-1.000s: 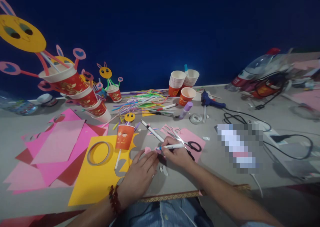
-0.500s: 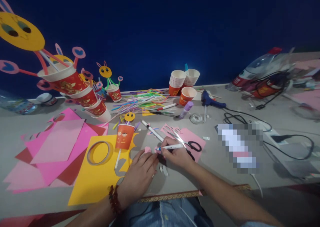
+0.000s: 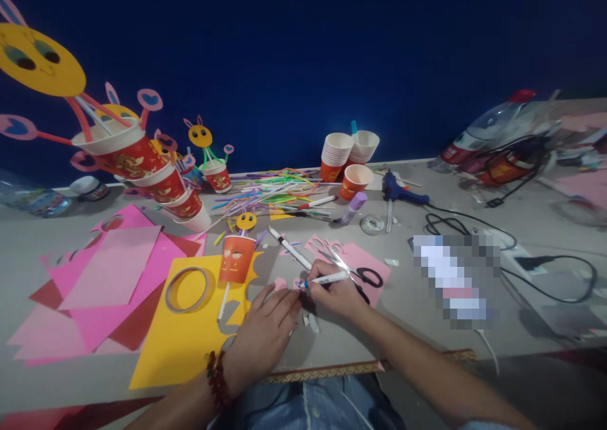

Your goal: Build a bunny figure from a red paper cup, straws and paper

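My right hand (image 3: 340,296) grips a white marker (image 3: 331,279) with a blue tip. That tip rests on a small pink paper circle (image 3: 298,283), which carries a blue outline. My left hand (image 3: 266,321) lies flat, fingers stretched out, the fingertips at the circle's lower edge. Beside them is a second pink circle (image 3: 280,283). Just behind sits a capped white pen (image 3: 290,247), and black-handled scissors (image 3: 353,270) lie on pink paper (image 3: 372,262) to the right. An orange paper cup (image 3: 237,257) with a yellow face rests upon yellow paper (image 3: 165,348) left of my hands.
A tape roll (image 3: 186,289) lies on the yellow sheet. Pink sheets (image 3: 118,265) cover the left; decorated cups (image 3: 128,158) stand behind them. Coloured sticks (image 3: 279,190), a glue stick (image 3: 353,208), stacked cups (image 3: 336,155) and a blue glue gun (image 3: 403,193) line the back.
The blue line on the small pink circle has grown, with the marker tip shifting slightly. My left hand stays in place.
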Tool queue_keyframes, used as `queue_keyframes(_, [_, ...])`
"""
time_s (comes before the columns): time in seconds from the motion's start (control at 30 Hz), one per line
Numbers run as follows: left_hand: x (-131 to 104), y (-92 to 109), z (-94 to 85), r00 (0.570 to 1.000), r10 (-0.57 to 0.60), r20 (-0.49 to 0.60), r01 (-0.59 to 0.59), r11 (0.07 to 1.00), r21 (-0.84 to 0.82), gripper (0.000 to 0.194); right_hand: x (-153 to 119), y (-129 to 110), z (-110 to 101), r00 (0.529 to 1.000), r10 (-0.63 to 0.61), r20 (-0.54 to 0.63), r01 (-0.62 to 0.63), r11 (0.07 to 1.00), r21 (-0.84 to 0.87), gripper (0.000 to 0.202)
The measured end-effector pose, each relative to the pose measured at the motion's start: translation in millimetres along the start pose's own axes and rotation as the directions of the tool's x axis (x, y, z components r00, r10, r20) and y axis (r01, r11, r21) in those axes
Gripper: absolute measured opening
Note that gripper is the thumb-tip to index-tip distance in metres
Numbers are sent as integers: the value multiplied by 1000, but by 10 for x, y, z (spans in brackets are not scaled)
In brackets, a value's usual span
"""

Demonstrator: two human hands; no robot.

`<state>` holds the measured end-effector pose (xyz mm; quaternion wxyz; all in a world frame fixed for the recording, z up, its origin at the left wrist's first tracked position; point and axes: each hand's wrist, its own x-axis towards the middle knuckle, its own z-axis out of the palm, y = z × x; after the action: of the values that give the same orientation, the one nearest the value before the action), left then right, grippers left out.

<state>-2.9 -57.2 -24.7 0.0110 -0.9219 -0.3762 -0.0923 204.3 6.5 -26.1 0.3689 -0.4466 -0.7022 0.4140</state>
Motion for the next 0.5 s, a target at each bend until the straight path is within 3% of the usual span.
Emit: queue_keyframes(0.5, [-8,2,28,1000,-22,-9,21,999,-24,37,-2,29,0,998,18,-66,-18,1000,1,13])
